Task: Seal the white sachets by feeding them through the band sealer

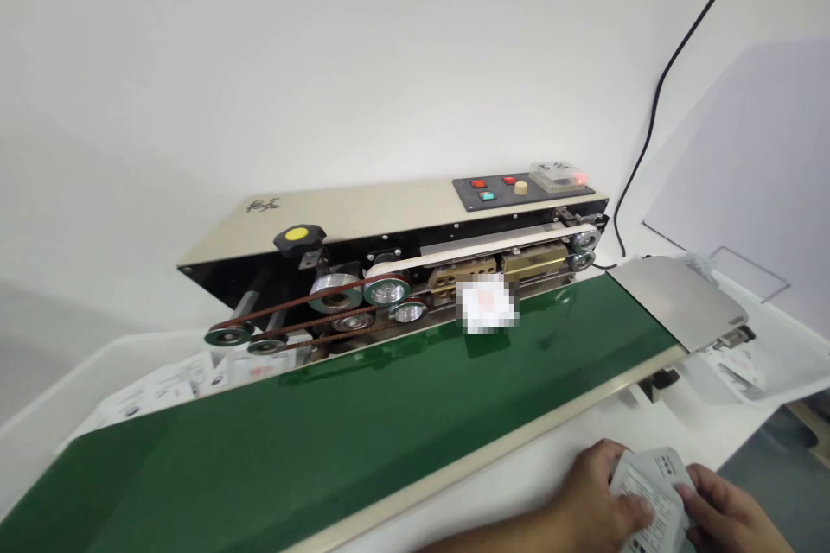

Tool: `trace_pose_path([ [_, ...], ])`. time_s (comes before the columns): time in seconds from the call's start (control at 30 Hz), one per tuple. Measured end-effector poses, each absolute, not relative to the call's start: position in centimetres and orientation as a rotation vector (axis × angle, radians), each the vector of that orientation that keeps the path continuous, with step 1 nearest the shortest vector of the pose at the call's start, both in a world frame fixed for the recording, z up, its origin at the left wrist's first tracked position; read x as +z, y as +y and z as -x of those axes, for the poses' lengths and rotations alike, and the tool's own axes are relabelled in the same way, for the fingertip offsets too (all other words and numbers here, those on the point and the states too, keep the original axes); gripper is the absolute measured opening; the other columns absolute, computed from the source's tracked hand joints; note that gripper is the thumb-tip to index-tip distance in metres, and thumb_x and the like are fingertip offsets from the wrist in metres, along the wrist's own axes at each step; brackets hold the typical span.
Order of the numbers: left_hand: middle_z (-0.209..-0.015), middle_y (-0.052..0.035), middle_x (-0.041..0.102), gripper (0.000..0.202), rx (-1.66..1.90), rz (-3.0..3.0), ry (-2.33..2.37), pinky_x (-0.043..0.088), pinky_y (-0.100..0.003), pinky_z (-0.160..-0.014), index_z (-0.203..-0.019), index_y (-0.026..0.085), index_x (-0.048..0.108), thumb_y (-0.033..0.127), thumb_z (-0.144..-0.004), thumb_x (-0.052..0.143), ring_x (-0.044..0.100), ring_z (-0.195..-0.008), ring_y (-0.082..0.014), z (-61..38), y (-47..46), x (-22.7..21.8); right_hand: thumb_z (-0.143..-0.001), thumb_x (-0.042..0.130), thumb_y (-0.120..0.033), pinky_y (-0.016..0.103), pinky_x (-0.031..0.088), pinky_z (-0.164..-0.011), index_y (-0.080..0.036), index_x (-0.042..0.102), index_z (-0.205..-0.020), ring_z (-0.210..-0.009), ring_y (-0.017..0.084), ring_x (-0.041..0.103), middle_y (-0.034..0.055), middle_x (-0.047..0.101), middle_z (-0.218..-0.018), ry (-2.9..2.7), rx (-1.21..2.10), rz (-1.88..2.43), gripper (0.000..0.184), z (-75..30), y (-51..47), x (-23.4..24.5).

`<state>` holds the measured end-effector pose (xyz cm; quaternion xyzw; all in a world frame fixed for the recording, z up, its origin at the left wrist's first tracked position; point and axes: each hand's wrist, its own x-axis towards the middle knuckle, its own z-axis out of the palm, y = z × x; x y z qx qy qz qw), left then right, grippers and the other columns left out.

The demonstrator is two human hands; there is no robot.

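Observation:
At the lower right, my left hand (597, 488) grips small flat printed packets (654, 494), its thumb lying across the front one. My right hand (724, 508) is closed on the right edge of these packets, partly cut off by the frame. The packets are pale grey-white with dark print, and at least two overlap. Beyond my hands runs a band sealing machine (363, 220) with a green conveyor belt (363, 423). A blurred-out white packet (488, 304) with a reddish mark is at the sealing bands, above the belt.
White bins with printed packets (162, 384) show behind the belt's left part and under its right end. A metal plate (680, 298) extends the belt's right end. Exposed pulleys (334, 292) line the machine's front. A black cable (658, 95) hangs along the wall.

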<state>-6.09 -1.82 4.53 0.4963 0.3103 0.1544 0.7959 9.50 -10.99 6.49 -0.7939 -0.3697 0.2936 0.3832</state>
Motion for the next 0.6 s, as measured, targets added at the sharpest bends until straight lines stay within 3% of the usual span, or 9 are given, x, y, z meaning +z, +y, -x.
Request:
trace_pose_path([
  [0.07,-0.09,-0.0042,0.067,0.044,0.335,-1.101,0.662,0.046,-0.029,-0.069,-0.099,0.014,0.058,0.016,-0.055,0.064,0.06,-0.08,-0.0199,6.0,-1.8,4.6,-0.084,0.054,-0.044,0.027,0.049,-0.054,-0.02,0.063,-0.086,-0.061,0.014,0.057,0.0015,0.063,-0.074,-0.89,0.752,2.073,0.025,-9.6,-10.6,6.8],
  [0.17,-0.088,-0.0041,0.065,0.041,0.403,-1.094,0.588,0.045,-0.029,-0.07,-0.096,0.013,0.056,0.014,-0.056,0.063,0.058,-0.078,-0.0182,5.8,-1.9,4.3,-0.07,0.063,-0.048,0.026,0.044,-0.048,-0.019,0.062,-0.072,-0.048,0.013,0.051,-0.0013,0.059,-0.055,-0.72,0.765,2.106,0.03,-9.5,-9.8,7.7],
  [0.3,-0.087,-0.0029,0.063,0.034,0.441,-1.012,0.545,0.046,-0.027,-0.07,-0.096,0.015,0.052,0.019,-0.063,0.062,0.057,-0.077,-0.0161,5.6,-2.1,4.0,-0.051,0.076,-0.046,0.024,0.042,-0.048,-0.017,0.056,-0.065,-0.048,0.011,0.049,-0.0024,0.057,-0.053,-0.436,0.949,1.827,0.038,-8.6,-8.7,8.2],
  [0.47,-0.087,-0.0053,0.065,0.036,0.471,-0.958,0.523,0.047,-0.029,-0.07,-0.097,0.013,0.05,0.023,-0.065,0.063,0.059,-0.076,-0.0171,5.6,-2.1,4.3,-0.055,0.081,-0.037,0.031,0.049,-0.062,-0.016,0.061,-0.081,-0.067,0.02,0.062,0.0041,0.068,-0.074,-0.15,1.21,1.403,0.039,-6.7,-8.9,7.1],
  [0.6,-0.09,-0.0086,0.066,0.041,0.478,-0.937,0.516,0.048,-0.033,-0.074,-0.099,0.011,0.05,0.024,-0.063,0.066,0.061,-0.08,-0.02,5.6,-2.2,4.3,-0.053,0.082,-0.038,0.032,0.049,-0.063,-0.015,0.061,-0.079,-0.074,0.024,0.064,0.0068,0.069,-0.076,-0.081,1.216,1.345,0.04,-6.3,-9.1,6.6],
])
